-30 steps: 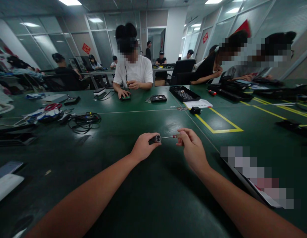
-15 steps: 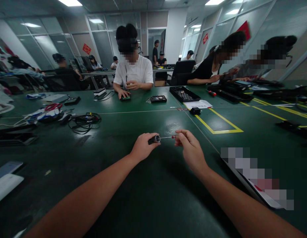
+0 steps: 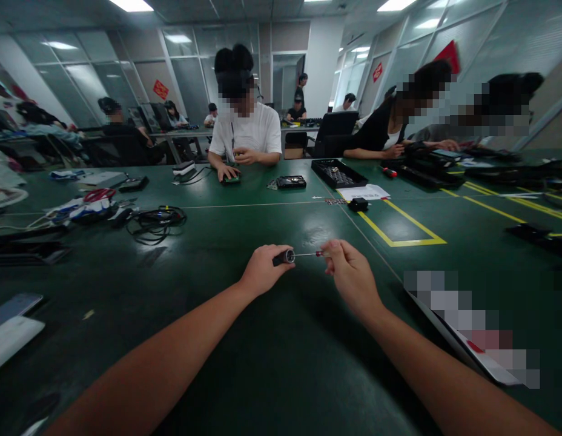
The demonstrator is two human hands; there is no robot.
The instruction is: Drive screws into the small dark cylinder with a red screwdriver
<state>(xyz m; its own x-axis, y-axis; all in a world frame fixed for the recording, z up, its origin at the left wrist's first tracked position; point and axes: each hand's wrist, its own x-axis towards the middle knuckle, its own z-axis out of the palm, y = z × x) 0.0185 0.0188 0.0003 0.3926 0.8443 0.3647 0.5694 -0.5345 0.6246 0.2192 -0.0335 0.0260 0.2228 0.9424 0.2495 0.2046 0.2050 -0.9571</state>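
Observation:
Between thumb and fingers, my left hand grips a short black cylindrical part with a round metallic-looking end facing right. My right hand pinches the red handle of a thin screwdriver. The screwdriver's slim shaft lies nearly level and points left, its tip at the round end of the cylinder. Whether the tip sits inside the end or only touches it is too small to tell. Both hands are above the green table.
Coiled black cables lie to the left. Beyond my hands are a black tray of small parts, a small black block and yellow tape. A person in white works opposite. A flat pixelated item lies right.
The fingers of my right hand have shifted slightly on the screwdriver handle. My left hand keeps its hold on the cylinder, and the view has moved a little.

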